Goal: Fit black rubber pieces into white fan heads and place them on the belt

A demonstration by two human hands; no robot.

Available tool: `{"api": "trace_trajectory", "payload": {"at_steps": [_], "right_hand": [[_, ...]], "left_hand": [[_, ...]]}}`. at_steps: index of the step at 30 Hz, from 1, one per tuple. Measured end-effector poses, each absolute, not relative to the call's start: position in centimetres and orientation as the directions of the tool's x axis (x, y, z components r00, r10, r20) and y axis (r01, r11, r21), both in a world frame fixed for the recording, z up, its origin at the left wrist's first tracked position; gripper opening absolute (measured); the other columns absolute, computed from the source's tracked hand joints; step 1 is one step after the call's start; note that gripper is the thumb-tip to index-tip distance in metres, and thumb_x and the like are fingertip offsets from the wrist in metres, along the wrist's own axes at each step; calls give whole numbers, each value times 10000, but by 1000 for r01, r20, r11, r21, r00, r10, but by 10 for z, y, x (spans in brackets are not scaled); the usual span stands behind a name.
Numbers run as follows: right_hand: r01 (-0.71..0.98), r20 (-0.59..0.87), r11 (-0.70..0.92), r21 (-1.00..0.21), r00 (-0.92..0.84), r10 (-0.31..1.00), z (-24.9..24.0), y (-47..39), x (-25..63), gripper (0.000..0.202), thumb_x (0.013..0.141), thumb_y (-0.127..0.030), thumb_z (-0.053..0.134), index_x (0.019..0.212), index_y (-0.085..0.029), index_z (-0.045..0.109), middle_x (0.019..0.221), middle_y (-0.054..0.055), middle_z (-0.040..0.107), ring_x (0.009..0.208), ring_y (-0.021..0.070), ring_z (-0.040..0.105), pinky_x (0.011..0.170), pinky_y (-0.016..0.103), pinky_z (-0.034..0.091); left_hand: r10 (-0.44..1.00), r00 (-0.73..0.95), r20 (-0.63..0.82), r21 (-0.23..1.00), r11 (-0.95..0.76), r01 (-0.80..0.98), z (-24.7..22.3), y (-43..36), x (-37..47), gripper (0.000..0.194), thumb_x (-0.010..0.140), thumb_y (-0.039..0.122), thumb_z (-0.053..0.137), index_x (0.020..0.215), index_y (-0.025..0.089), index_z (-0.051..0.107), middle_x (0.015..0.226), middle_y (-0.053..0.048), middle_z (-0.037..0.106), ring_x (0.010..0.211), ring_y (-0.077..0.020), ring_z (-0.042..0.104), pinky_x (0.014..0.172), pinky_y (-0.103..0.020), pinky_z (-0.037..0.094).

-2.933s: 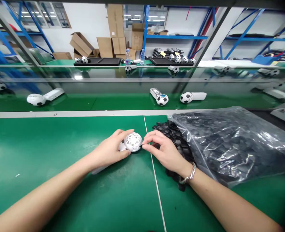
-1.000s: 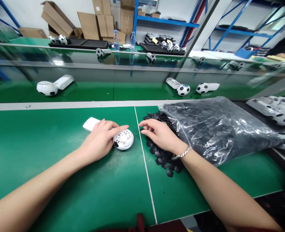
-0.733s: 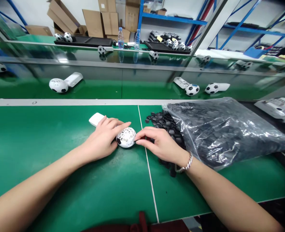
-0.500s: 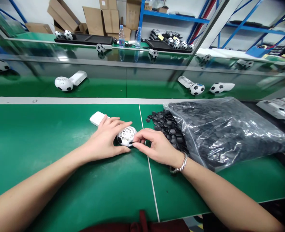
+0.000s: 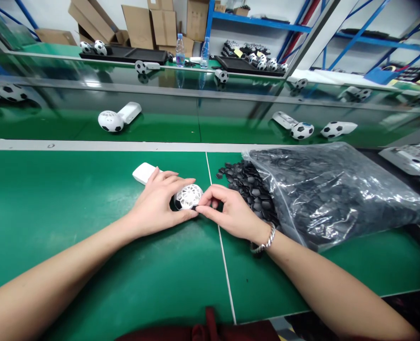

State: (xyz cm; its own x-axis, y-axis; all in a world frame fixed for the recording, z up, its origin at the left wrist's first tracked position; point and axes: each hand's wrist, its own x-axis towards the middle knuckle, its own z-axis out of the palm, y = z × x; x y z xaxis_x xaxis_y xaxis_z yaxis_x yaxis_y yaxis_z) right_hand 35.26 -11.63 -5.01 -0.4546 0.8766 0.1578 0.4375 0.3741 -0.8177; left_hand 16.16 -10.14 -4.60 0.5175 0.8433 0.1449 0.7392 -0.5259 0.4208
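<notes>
Right now the left hand (image 5: pixel 156 206) is clamping the white lattice ball head (image 5: pixel 189 196) of a handheld fan down on the green bench (image 5: pixel 53 203), near its middle seam, its white handle (image 5: pixel 143 172) poking out toward the far edge. Right hand (image 5: pixel 227 213) is pinching a small black patch (image 5: pixel 193 208) against the ball's near side, fingers closed on it. Most lattice cells are showing white, so patching looks barely begun. Loose black patches (image 5: pixel 247 182) are spilling from a clear bag (image 5: pixel 338 189) at the bench's right. Finished football-pattern fans (image 5: pixel 302 130) are lying on the conveyor beyond the far edge.
</notes>
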Motion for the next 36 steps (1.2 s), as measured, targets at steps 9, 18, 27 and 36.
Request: {"api": "trace_trajectory", "payload": {"at_steps": [9,18,27,36], "right_hand": [[392,78,266,-881,-433,898,-55,-113,352,73,747,-176,600,716,-160,536,684,-32,495,579,67,415,553,200,373],[474,124,294,-830,-357,926,-56,-115,348,93,750,-202,606,706,-170,531,701,-31,506,588,72,414,563,209,351],[314,-11,113,-943,-369,929,-62,-107,344,170,694,-207,636,708,-172,470,627,-58,476,548,65,432,526,199,365],[829,256,375,-416,-289,922,-63,-66,385,110,806,-218,549,863,-181,636,868,50,606,791,164,492,742,307,399]], "left_hand": [[824,549,141,424,-552,718,-44,-101,160,575,717,476,599,1207,195,488,1124,-72,583,1103,-271,425,1020,-523,171],[788,575,220,469,-603,646,-47,-97,161,488,701,371,630,1129,159,529,1035,-76,598,973,-242,486,968,-442,279],[791,555,257,467,-605,646,-49,-98,161,464,691,327,627,1115,162,530,1027,-72,594,970,-243,483,912,-414,346],[769,589,250,428,-633,645,-54,-99,158,598,676,534,624,1141,178,505,1092,-83,583,1056,-261,480,1041,-486,188]]}}
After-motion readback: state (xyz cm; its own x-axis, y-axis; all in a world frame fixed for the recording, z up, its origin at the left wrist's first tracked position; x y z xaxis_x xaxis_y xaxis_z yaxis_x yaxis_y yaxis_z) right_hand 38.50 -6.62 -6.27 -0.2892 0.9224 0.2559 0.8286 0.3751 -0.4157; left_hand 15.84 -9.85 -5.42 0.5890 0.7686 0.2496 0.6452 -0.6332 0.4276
